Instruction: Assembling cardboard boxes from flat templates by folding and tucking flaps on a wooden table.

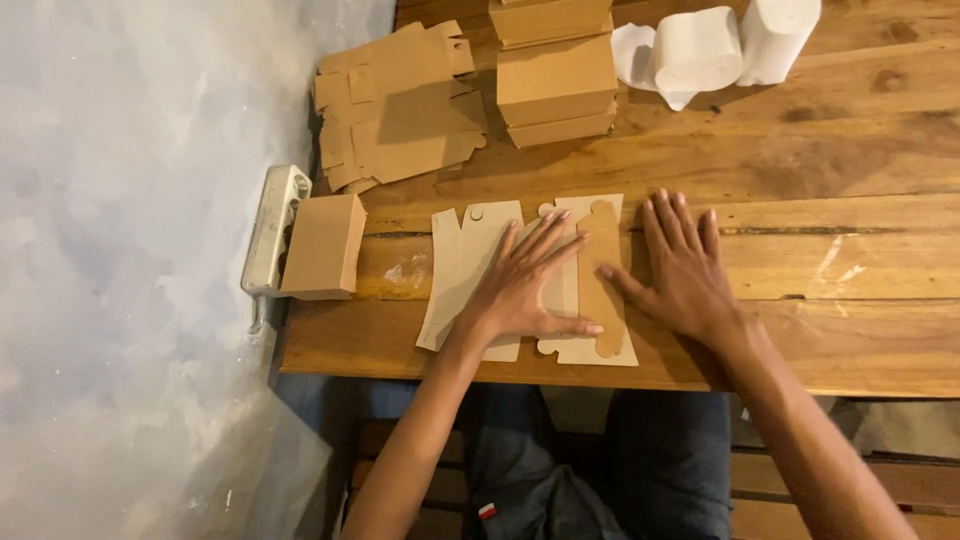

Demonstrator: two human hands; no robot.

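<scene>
A flat die-cut cardboard box blank (470, 262), pale on its upper face, lies on the wooden table (820, 180) near the front edge. One brown flap (600, 280) is folded over onto it at its right side. My left hand (525, 285) lies flat on the middle of the blank, fingers spread. My right hand (683, 265) rests palm down on the table at the blank's right edge, its thumb touching the folded flap. Neither hand grips anything.
A small assembled brown box (325, 245) sits at the table's left edge beside a grey wall-mounted fixture (272, 230). A pile of flat blanks (395, 105) and stacked finished boxes (555, 75) lie at the back, with white paper rolls (725, 45) to their right. My legs show under the table.
</scene>
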